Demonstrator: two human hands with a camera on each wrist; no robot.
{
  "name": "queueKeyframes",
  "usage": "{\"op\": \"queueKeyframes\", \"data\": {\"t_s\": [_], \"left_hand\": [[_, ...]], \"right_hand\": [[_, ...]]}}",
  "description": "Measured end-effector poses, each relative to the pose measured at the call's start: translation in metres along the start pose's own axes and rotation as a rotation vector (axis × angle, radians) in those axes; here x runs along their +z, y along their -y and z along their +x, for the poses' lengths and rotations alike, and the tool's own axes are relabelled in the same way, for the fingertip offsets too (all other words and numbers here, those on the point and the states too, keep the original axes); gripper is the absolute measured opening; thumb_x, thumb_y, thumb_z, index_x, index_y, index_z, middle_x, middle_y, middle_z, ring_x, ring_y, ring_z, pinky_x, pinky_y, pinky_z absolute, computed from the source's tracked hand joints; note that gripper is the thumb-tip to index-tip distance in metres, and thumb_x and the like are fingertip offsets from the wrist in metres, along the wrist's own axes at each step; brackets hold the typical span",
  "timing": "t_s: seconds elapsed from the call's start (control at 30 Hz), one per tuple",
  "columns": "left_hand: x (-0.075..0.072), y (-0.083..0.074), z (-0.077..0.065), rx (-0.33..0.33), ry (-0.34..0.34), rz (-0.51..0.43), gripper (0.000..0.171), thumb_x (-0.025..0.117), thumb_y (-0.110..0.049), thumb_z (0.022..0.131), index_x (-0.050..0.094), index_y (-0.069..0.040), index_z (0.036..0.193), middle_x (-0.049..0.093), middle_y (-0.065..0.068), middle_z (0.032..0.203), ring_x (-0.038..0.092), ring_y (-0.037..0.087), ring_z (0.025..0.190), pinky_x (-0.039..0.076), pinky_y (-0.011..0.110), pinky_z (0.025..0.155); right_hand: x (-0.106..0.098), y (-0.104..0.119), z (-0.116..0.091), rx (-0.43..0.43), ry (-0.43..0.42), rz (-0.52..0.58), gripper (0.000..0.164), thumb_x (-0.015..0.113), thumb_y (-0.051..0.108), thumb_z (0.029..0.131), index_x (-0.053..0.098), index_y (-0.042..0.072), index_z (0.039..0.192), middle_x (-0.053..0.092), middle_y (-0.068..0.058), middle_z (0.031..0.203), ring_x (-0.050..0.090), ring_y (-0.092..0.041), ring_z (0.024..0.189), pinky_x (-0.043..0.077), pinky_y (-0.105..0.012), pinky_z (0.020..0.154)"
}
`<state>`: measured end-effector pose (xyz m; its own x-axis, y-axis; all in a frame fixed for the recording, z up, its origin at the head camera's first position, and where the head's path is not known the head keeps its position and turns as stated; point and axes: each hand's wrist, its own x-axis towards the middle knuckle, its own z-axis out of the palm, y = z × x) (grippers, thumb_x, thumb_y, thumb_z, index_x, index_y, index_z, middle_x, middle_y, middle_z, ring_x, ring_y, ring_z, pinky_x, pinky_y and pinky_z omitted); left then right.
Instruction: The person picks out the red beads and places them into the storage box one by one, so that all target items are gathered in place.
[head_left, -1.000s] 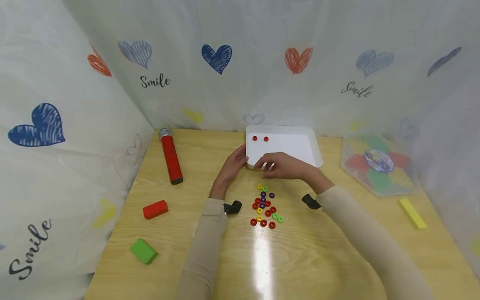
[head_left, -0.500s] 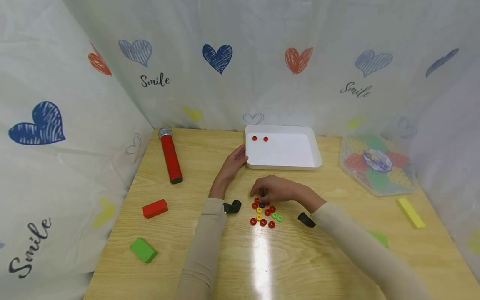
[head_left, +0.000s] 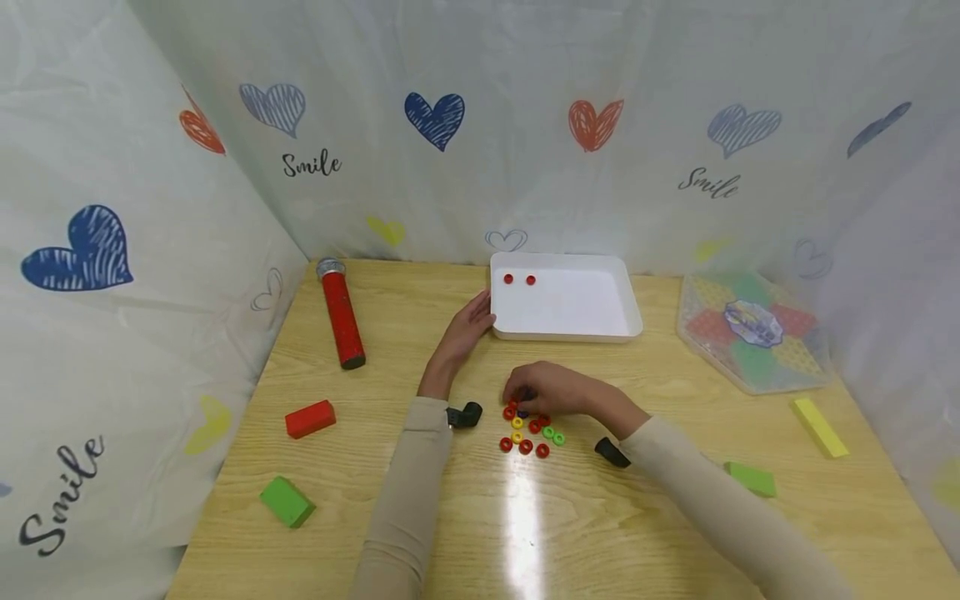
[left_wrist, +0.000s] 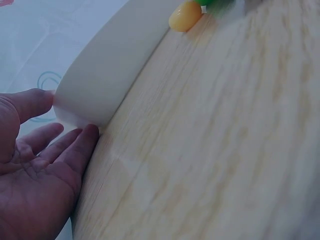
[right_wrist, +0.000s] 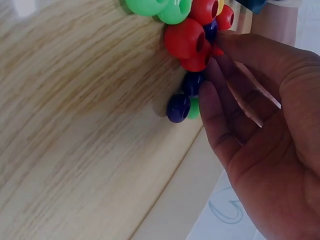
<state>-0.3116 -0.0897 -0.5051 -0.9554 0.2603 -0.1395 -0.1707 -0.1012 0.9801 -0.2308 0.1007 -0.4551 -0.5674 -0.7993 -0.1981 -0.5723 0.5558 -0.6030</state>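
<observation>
My left hand [head_left: 460, 340] rests with extended fingers against the near left corner of a white tray [head_left: 566, 337]. In the left wrist view, its thumb touches the tray's end and the fingertips lie by the tray's base. My right hand [head_left: 555, 388] is down at a cluster of ring-shaped beads. The right wrist view has its thumb and forefinger closing around a red bead [right_wrist: 217, 51], mostly hidden by the fingers. Beside the fingertips lie other red beads [right_wrist: 185, 39], dark purple beads [right_wrist: 178, 108] and light green beads [right_wrist: 175, 11]. Two red beads [head_left: 520, 279] sit inside the tray.
A red microphone [head_left: 342, 321], a red block [head_left: 311, 418] and a green block [head_left: 287, 502] lie on the left. To the right are a clear patterned box [head_left: 753, 333], a yellow block [head_left: 821, 427] and another green block [head_left: 752, 479]. A printed curtain [head_left: 517, 150] borders the table.
My right hand has come back from over the tray's near edge to the bead cluster and settled slightly closer to me. My left hand has stayed at the tray corner.
</observation>
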Motion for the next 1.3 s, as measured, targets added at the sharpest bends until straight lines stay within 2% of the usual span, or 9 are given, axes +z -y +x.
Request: {"op": "queueKeyframes", "data": {"t_s": [0.2, 0.53, 0.77, 1.07, 1.17, 1.3], "left_hand": [[-0.001, 0.001, 0.000, 0.002, 0.008, 0.003, 0.057, 0.052, -0.008, 0.099, 0.031, -0.016, 0.152, 0.036, 0.005, 0.154, 0.036, 0.019, 0.140, 0.037, 0.036, 0.113], [-0.001, 0.001, -0.003, 0.028, 0.011, 0.004, 0.057, 0.050, -0.007, 0.100, 0.029, -0.013, 0.152, 0.035, 0.008, 0.154, 0.036, 0.020, 0.140, 0.036, 0.037, 0.113], [-0.001, 0.001, -0.003, 0.036, 0.018, -0.014, 0.057, 0.051, -0.007, 0.100, 0.029, -0.011, 0.152, 0.035, 0.009, 0.154, 0.035, 0.021, 0.140, 0.036, 0.036, 0.113], [0.000, 0.000, -0.003, 0.026, 0.014, 0.006, 0.057, 0.051, -0.008, 0.100, 0.029, -0.013, 0.152, 0.034, 0.007, 0.154, 0.035, 0.020, 0.141, 0.036, 0.034, 0.113], [0.000, 0.000, -0.003, 0.022, 0.008, 0.009, 0.057, 0.052, -0.009, 0.100, 0.030, -0.013, 0.152, 0.035, 0.007, 0.154, 0.035, 0.019, 0.141, 0.036, 0.033, 0.113], [0.000, 0.000, -0.003, 0.020, -0.001, 0.012, 0.058, 0.054, -0.010, 0.099, 0.031, -0.013, 0.152, 0.035, 0.007, 0.154, 0.035, 0.019, 0.140, 0.036, 0.032, 0.113]], "right_hand": [[0.004, 0.000, 0.001, -0.002, -0.011, -0.014, 0.015, 0.066, 0.009, 0.091, 0.071, 0.014, 0.105, 0.066, 0.006, 0.100, 0.061, -0.005, 0.089, 0.053, -0.022, 0.080], [0.009, 0.001, 0.004, -0.033, -0.053, -0.125, 0.017, 0.067, 0.012, 0.091, 0.071, 0.013, 0.107, 0.064, 0.004, 0.102, 0.059, -0.006, 0.086, 0.053, -0.024, 0.079], [0.005, 0.000, 0.002, -0.009, -0.108, -0.092, 0.015, 0.066, 0.016, 0.092, 0.070, 0.015, 0.106, 0.063, 0.006, 0.101, 0.057, -0.004, 0.084, 0.052, -0.023, 0.075], [-0.027, -0.014, -0.001, 0.011, -0.245, 0.080, 0.021, 0.066, 0.007, 0.090, 0.068, 0.006, 0.110, 0.063, 0.000, 0.106, 0.063, -0.013, 0.094, 0.057, -0.027, 0.082], [-0.042, -0.021, -0.003, 0.031, -0.314, 0.122, 0.021, 0.066, 0.006, 0.090, 0.067, 0.007, 0.111, 0.063, -0.001, 0.107, 0.063, -0.014, 0.096, 0.057, -0.028, 0.083], [-0.064, -0.031, -0.007, 0.090, -0.397, 0.122, 0.022, 0.067, 0.010, 0.091, 0.067, 0.010, 0.113, 0.064, 0.000, 0.108, 0.062, -0.015, 0.098, 0.057, -0.032, 0.084]]}}
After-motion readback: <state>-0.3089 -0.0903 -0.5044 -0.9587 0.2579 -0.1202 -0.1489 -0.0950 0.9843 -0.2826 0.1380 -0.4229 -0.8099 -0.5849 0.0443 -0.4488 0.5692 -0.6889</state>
